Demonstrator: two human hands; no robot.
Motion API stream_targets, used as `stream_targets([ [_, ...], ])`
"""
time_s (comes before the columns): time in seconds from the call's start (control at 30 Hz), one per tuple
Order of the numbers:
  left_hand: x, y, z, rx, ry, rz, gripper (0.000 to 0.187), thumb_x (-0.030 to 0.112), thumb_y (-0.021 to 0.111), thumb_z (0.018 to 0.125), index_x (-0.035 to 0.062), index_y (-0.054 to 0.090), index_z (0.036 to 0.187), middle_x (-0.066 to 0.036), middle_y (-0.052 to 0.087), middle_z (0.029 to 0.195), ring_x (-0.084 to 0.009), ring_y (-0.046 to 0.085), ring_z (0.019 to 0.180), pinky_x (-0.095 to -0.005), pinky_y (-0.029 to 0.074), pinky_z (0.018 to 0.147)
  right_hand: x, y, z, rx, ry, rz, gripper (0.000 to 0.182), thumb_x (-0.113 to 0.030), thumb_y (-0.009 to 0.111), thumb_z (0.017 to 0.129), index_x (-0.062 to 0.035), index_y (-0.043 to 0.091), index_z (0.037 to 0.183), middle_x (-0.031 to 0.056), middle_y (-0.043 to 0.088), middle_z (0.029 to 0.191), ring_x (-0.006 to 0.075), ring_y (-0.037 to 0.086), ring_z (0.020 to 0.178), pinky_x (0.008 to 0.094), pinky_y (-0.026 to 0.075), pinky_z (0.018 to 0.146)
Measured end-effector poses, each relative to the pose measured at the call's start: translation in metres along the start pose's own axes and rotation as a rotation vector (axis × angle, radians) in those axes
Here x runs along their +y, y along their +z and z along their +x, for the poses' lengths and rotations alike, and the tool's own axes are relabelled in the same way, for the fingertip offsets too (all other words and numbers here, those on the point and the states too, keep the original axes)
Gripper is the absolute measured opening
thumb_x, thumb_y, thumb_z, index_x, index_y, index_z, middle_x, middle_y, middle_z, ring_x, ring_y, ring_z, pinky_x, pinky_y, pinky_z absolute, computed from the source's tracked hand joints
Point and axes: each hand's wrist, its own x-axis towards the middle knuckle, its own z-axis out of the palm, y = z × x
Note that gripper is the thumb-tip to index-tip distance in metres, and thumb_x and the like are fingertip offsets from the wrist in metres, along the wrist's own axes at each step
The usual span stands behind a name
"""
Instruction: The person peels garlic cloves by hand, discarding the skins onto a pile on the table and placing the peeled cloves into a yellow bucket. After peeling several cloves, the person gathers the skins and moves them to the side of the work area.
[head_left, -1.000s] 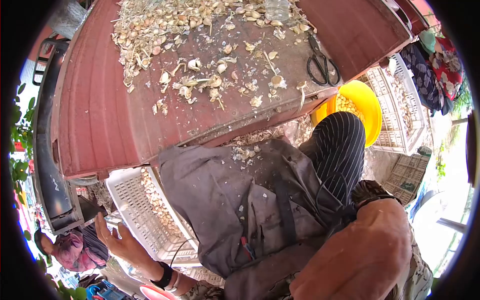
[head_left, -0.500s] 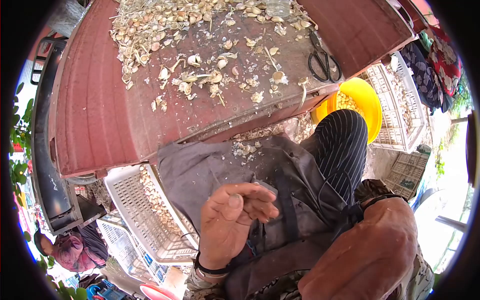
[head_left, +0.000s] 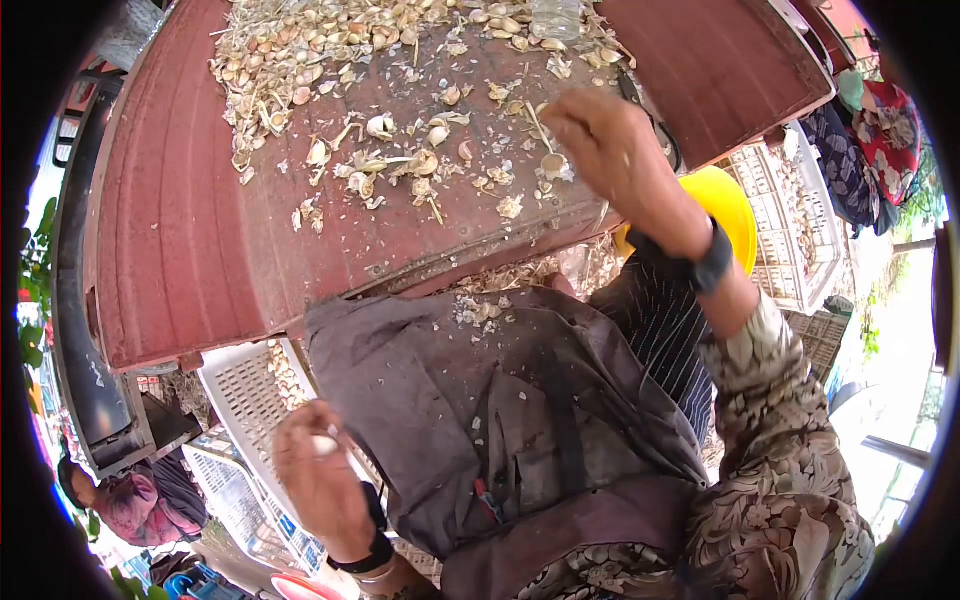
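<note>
My left hand, blurred, is over the edge of the white crate at the lower left. Its fingers are curled around a small white piece that looks like a garlic clove. My right hand reaches over the table's right side, close to a cut garlic stalk. Motion smears its fingers, and whether they hold anything is hidden. Black-handled scissors lie partly behind that hand. Loose garlic bulbs and dry skins are scattered on the red table.
A large heap of garlic cloves covers the table's far side. Beyond my knee stand a yellow bucket and another white crate. A dark apron with bits of skin spans my lap. Another person is at the lower left.
My left hand has moved left from above my lap to the crate. My right hand has swung from the lower right up over the table, now covering part of the scissors.
</note>
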Motion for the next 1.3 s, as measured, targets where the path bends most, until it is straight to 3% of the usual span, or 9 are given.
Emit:
stream_targets([
  [0.03, 0.003, -0.017, 0.006, 0.0, -0.001, 0.0, 0.022, 0.01, 0.05, 0.094, -0.0023, 0.057, 0.112, -0.019, 0.055, 0.116, -0.0199, 0.057, 0.09, -0.0291, 0.047, 0.079, 0.035, 0.011, 0.008, -0.015, 0.049, -0.042, 0.017, -0.006, 0.053, 0.083, -0.0006, 0.063, 0.096, 0.0221, 0.06, 0.087, 0.0409, 0.059, 0.085, 0.0445, 0.047, 0.073],
  [0.1, 0.002, -0.044, 0.017, 0.385, 0.557, 1.053, 0.025, 0.006, 0.048, 0.093, -0.0057, 0.057, 0.114, -0.017, 0.059, 0.114, -0.0212, 0.058, 0.099, -0.0314, 0.045, 0.09, 0.078, 0.032, 0.016, -0.033, 0.092, -0.075, 0.019, -0.006, 0.053, 0.083, -0.0026, 0.063, 0.1, 0.0221, 0.061, 0.091, 0.0411, 0.058, 0.088, 0.0456, 0.047, 0.075],
  [0.27, 0.009, -0.021, 0.029, 0.334, 0.409, 0.802, 0.024, 0.003, 0.049, 0.092, -0.0045, 0.061, 0.112, -0.015, 0.062, 0.109, -0.02, 0.057, 0.106, -0.0306, 0.042, 0.095, 0.09, 0.051, 0.024, -0.256, 0.133, -0.217, 0.013, -0.006, 0.056, 0.083, 0.0, 0.057, 0.094, 0.019, 0.058, 0.088, 0.0382, 0.056, 0.086, 0.0437, 0.045, 0.076],
  [0.4, -0.004, 0.064, 0.066, -0.079, 0.441, 0.749, 0.021, 0.001, 0.053, 0.089, -0.0025, 0.064, 0.106, -0.013, 0.063, 0.107, -0.022, 0.058, 0.106, -0.0325, 0.043, 0.094, 0.075, 0.031, 0.012, -0.166, -0.001, -0.12, 0.006, -0.005, 0.05, 0.082, -0.0021, 0.053, 0.087, 0.0207, 0.056, 0.088, 0.0434, 0.054, 0.084, 0.0482, 0.043, 0.073],
  [0.6, -0.055, 0.156, 0.174, -0.427, 1.138, 1.419, 0.033, 0.001, 0.055, 0.081, 0.0053, 0.063, 0.113, -0.015, 0.06, 0.112, -0.0328, 0.057, 0.103, -0.043, 0.044, 0.086, -0.008, -0.094, -0.04, -0.118, 0.156, -0.168, 0.01, 0.003, 0.056, 0.081, 0.0026, 0.054, 0.09, 0.0147, 0.054, 0.082, 0.0289, 0.058, 0.075, 0.0352, 0.046, 0.066],
  [0.8, -0.085, 0.166, 0.209, -0.44, 0.906, 1.407, 0.021, 0.002, 0.058, 0.08, 0.0075, 0.065, 0.099, -0.012, 0.059, 0.094, -0.0297, 0.058, 0.092, -0.0421, 0.044, 0.082, 0.03, -0.159, -0.126, -0.172, 0.271, -0.588, 0.012, 0.003, 0.058, 0.083, 0.0012, 0.058, 0.095, 0.0141, 0.058, 0.095, 0.0285, 0.06, 0.085, 0.0325, 0.048, 0.073],
  [0.97, -0.074, 0.157, 0.184, -0.409, 0.878, 1.118, 0.013, 0.005, 0.062, 0.082, 0.004, 0.065, 0.094, -0.01, 0.06, 0.089, -0.0263, 0.06, 0.082, -0.0347, 0.046, 0.07, -0.006, -0.096, -0.094, -0.174, 0.624, 0.27, 0.016, -0.006, 0.058, 0.089, 0.0017, 0.061, 0.103, 0.0065, 0.065, 0.092, 0.0102, 0.061, 0.08, 0.0233, 0.048, 0.068],
  [1.07, -0.064, 0.16, 0.162, -0.429, 0.538, 0.805, 0.015, 0.006, 0.064, 0.084, 0.0027, 0.065, 0.098, -0.004, 0.06, 0.085, -0.0148, 0.057, 0.075, -0.029, 0.044, 0.066, -0.021, -0.015, -0.058, -0.206, 0.602, 0.73, 0.03, -0.016, 0.056, 0.093, 0.0064, 0.056, 0.113, 0.0103, 0.065, 0.096, 0.0128, 0.064, 0.08, 0.0235, 0.05, 0.063],
  [1.3, -0.07, 0.153, 0.149, -0.498, 0.368, 0.382, 0.018, 0.011, 0.066, 0.088, 0.0, 0.066, 0.102, -0.002, 0.065, 0.09, -0.0069, 0.058, 0.078, -0.0218, 0.046, 0.07, -0.034, 0.075, -0.007, -0.254, 0.576, 0.943, 0.028, -0.013, 0.06, 0.089, 0.0073, 0.059, 0.108, 0.008, 0.066, 0.085, 0.0113, 0.062, 0.072, 0.0248, 0.052, 0.062],
])
